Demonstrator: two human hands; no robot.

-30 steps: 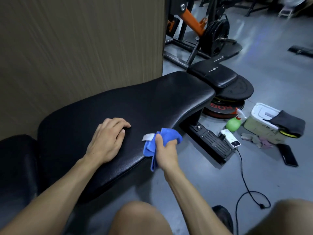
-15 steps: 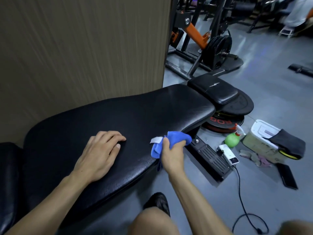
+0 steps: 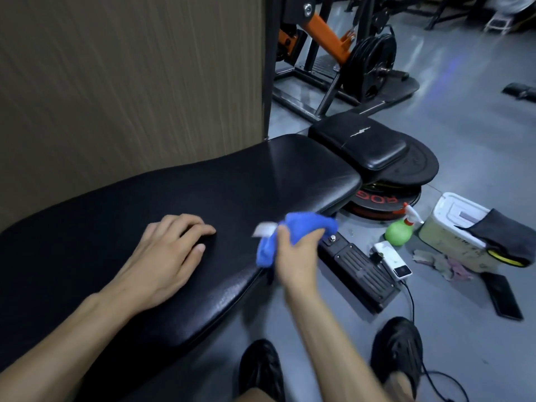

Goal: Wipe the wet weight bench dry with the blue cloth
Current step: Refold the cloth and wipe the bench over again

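Right hand (image 3: pixel 295 256) clutching blue cloth (image 3: pixel 301 230) at weight bench (image 3: pixel 203 192) edge, left hand (image 3: pixel 165 256) flat (relaxed), spray bottle (image 3: pixel 398 232) nearby

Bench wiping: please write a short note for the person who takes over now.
Left hand: flat on the bench, fingers relaxed, holding nothing.
Right hand: grips the bunched cloth at the bench's near edge.
Done: cannot tell how much is dry; the pad only shows sheen.
Left: wipe the whole top, far end included.
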